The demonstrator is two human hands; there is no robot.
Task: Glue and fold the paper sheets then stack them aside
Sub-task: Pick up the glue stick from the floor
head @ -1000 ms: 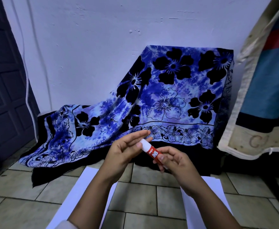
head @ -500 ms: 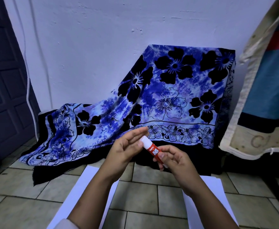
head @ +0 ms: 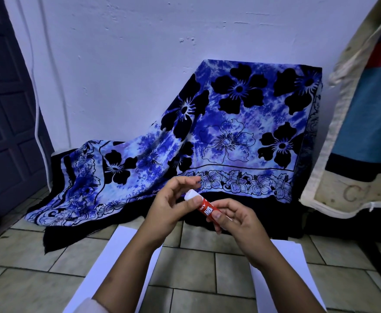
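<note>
We observe the glue stick [head: 205, 206] held in the air by both hands, above the gap between two paper sheets and short of the far edge of the floor [head: 191, 263]. The stick is a short red tube with white lettering that reads "GLUE STICK". A white cap [head: 190, 194] is seated on its upper left end. The tube is tilted, cap end up and to the left.

The right hand [head: 237, 220] holds the lower part of the tube. Its grip is closed, with the thumb and curled fingers wrapped round the red body. The left hand [head: 170, 207] meets the cap end. Its grip is partly closed: the thumb lies on the tube just below the cap and the curled fingers stand close behind the cap.

The left sheet [head: 108, 263] and the right sheet [head: 298, 279] are plain white and lie flat on the floor, well apart, one under each forearm. Both run off the near edge of the view.

The floor is laid with pale rectangular tiles and dark joints. At its far edge a blue and black cloth [head: 230, 132] with a flower print drapes over a raised form and spreads down onto the tiles. Behind it stands a white wall [head: 128, 64]. A dark panelled door [head: 6, 109] occupies the far left corner, with a white cable [head: 37, 114] hanging beside it. A padded panel [head: 361, 132] with a pale border leans at the right edge.
</note>
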